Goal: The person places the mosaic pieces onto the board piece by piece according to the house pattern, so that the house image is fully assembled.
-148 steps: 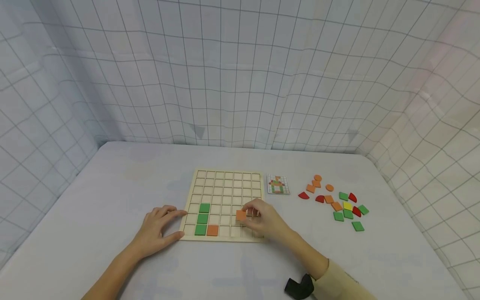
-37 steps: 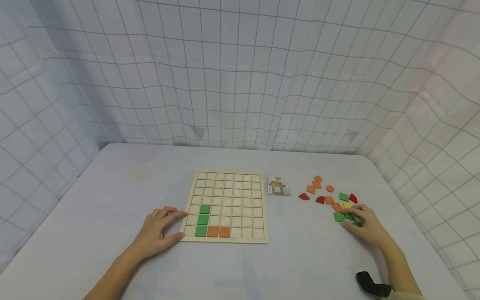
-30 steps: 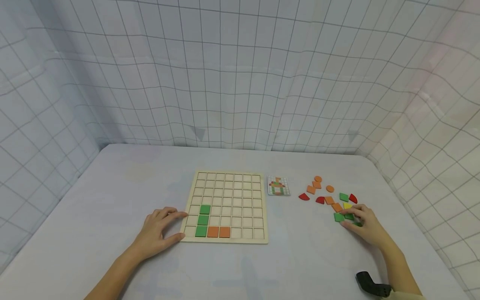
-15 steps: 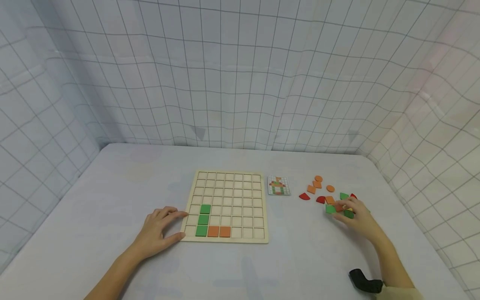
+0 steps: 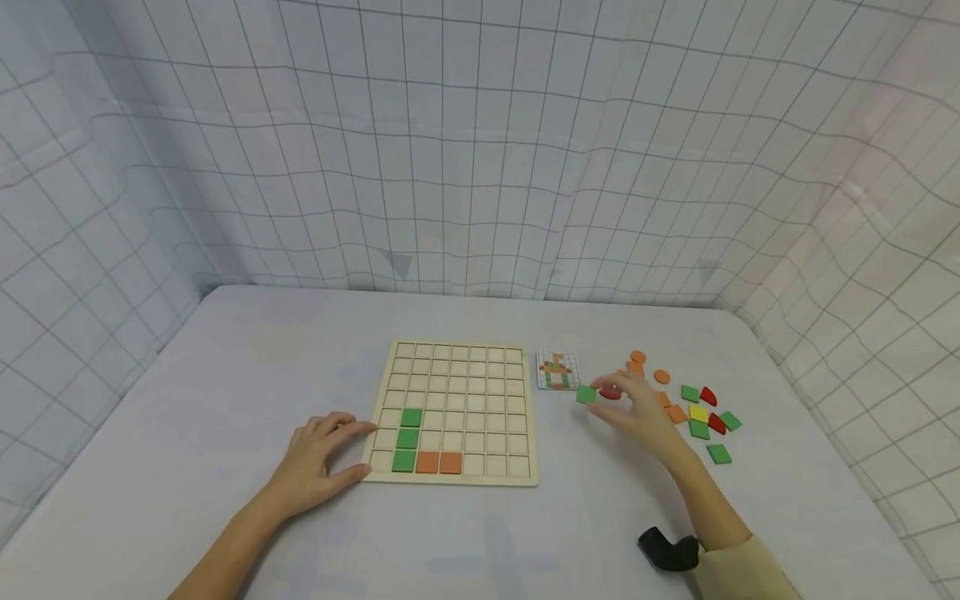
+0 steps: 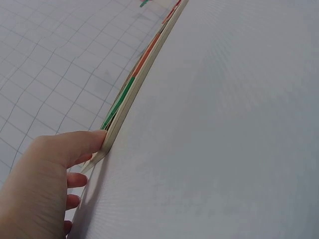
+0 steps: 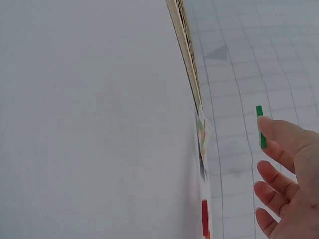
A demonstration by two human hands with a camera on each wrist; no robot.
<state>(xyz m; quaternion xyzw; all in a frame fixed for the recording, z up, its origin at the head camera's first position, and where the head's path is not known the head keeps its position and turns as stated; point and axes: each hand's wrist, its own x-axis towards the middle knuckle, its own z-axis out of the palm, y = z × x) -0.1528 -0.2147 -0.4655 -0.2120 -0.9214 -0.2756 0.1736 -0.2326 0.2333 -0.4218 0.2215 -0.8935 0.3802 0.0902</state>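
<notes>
My right hand [image 5: 633, 412] pinches a green square tile [image 5: 587, 395] between thumb and index finger, in the air just right of the picture card [image 5: 558, 370]. In the right wrist view that tile [image 7: 261, 127] appears edge-on at the fingertips, the other fingers loosely bent. My left hand [image 5: 318, 454] rests at the left side of the wooden grid board [image 5: 491, 408], thumb and index finger touching its edge near the front corner. In the left wrist view the thumb lies on the board's corner. Green squares [image 5: 408, 438] form a column on the board; two orange squares [image 5: 438, 462] continue its front row.
Loose orange, red, green and yellow pieces [image 5: 698, 413] lie scattered on the table's right side. A red quarter-round piece [image 5: 611, 393] is partly behind the right hand. A black curved device [image 5: 667, 552] is at the right wrist. Gridded white cloth [image 5: 480, 167] surrounds the table.
A second orange square has been laid beside the first on the board. The right hand then picked a green square from the loose pieces and moved left with it. The left hand stayed.
</notes>
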